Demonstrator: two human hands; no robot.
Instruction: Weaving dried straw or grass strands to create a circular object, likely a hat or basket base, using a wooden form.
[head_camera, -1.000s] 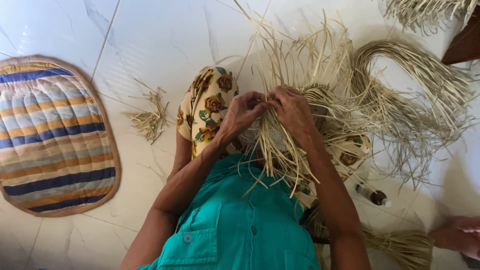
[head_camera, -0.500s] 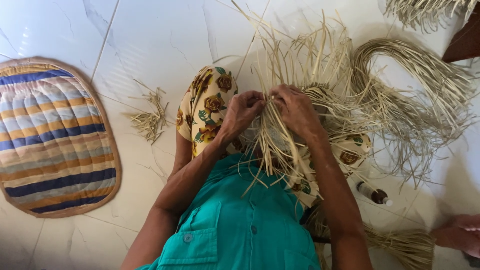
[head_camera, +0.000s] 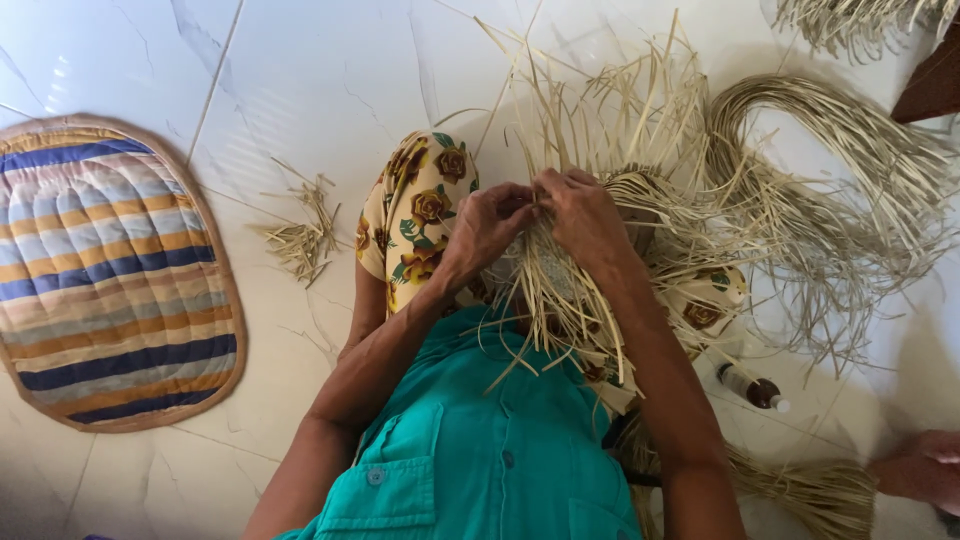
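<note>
White marbled tile floor (head_camera: 330, 80). Striped quilted mat (head_camera: 110, 270) at left; straw scraps (head_camera: 303, 235) right of it; small bottle (head_camera: 752, 387) and looped straw bundle (head_camera: 850, 170) far right.

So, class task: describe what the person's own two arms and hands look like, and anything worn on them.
Both arms are bare from the hands up to where they leave the picture; no sleeve shows on them. The left hand and right hand wear no gloves, and no rings, watch or bracelets show. The teal buttoned shirt has a chest pocket.
</note>
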